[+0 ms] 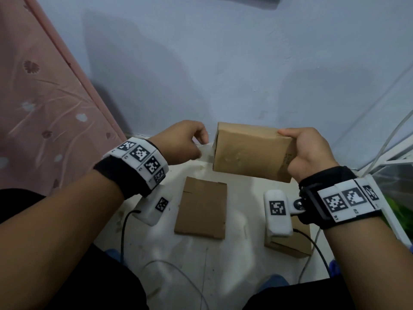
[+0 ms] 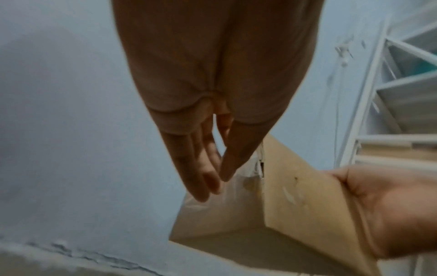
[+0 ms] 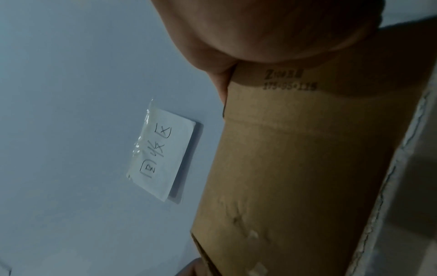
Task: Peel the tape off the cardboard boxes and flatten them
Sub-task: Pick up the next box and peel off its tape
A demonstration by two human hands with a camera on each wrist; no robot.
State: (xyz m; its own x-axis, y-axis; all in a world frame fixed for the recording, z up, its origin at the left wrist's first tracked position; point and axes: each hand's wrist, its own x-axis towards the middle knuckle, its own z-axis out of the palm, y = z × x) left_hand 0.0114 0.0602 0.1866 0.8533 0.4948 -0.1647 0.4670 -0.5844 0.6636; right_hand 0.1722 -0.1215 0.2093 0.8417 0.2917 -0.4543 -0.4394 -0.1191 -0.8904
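Observation:
A brown cardboard box is held in the air in front of the wall. My right hand grips its right end, thumb on the top edge. The same hand shows in the left wrist view, and its palm lies against the printed box face. My left hand is just off the box's left end. Its thumb and fingers pinch a strip of clear tape that stretches from them to that end of the box.
A flattened box lies on the pale floor below. Another box sits under my right wrist. Pink patterned fabric stands at the left, a white rack at the right. Cables trail across the floor. A paper note is taped to the wall.

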